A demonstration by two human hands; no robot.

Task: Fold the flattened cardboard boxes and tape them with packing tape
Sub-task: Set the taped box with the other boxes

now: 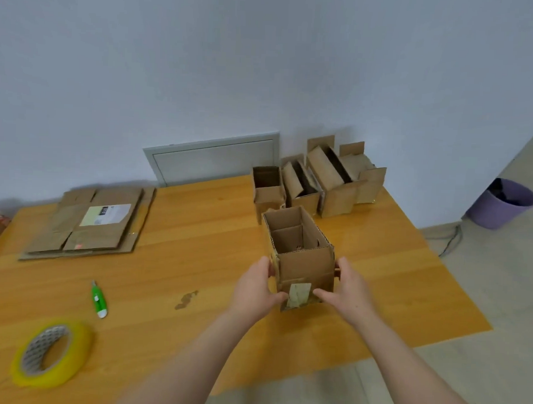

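Gripping the box [299, 258] from both sides, the left hand [255, 288] and right hand [351, 289] curl fingers [267, 264] round its walls, thumbs on the near end. It stands open-topped right of the surface's [195, 259] middle, long axis toward the far edge.

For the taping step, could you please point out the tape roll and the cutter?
tape roll [78, 352]: head view, yellow outer band.
cutter [97, 298]: head view, green body.
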